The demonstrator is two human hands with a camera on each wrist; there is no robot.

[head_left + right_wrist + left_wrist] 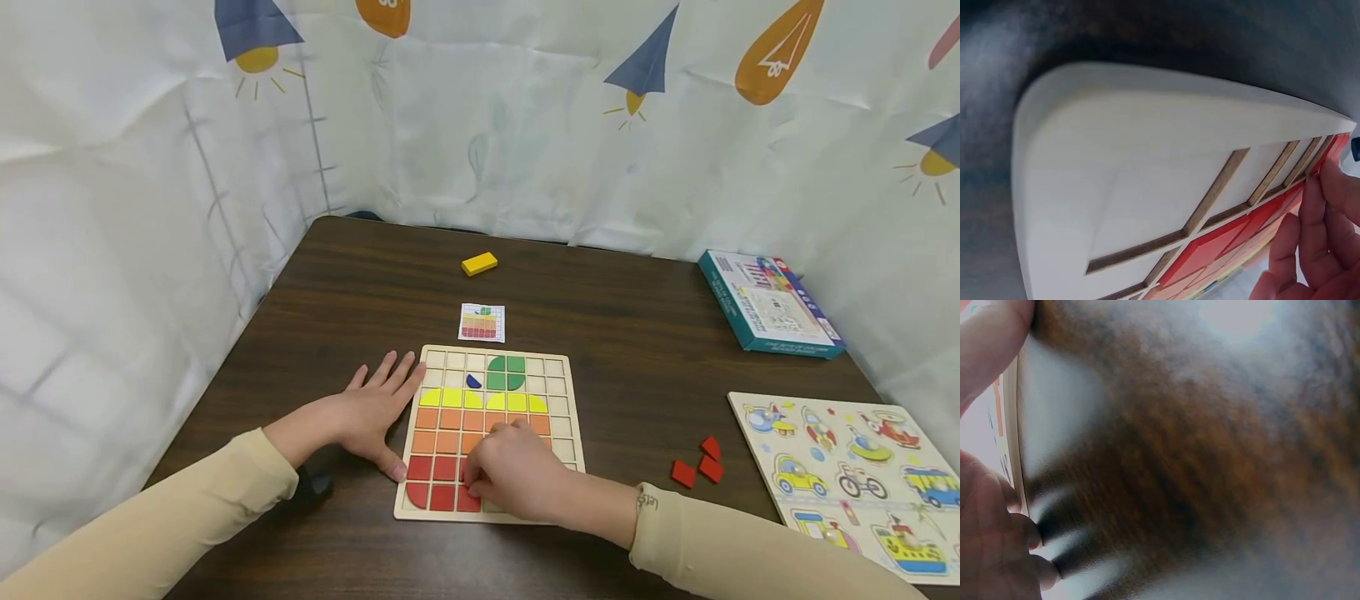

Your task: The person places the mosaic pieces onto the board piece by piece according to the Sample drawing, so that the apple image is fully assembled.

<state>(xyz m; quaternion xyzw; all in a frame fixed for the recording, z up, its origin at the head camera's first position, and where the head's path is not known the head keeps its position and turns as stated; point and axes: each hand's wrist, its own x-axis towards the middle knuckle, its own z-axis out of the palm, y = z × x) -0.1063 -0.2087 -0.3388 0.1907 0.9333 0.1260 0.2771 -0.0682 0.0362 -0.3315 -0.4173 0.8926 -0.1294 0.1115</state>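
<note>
A pale wooden grid board [566,417] lies on the dark table. Green, blue, yellow, orange and red tiles sit in its cells, with red ones filling the lower rows at the left. My right hand [517,471] is over the lower middle of the board. Its curled thumb and fingers pinch at a red square tile [469,500] in the bottom row; the palm hides several cells. My left hand [371,414] rests spread at the board's left side, thumb and fingertips against the edge. In the right wrist view, bare cells [1147,206] show at the board's near corner.
Three loose red tiles [683,474] lie right of the board. Beyond it are a small pattern card [482,322] and a yellow block [479,264]. A vehicle picture puzzle [817,454] and a teal-edged box [772,304] occupy the right side.
</note>
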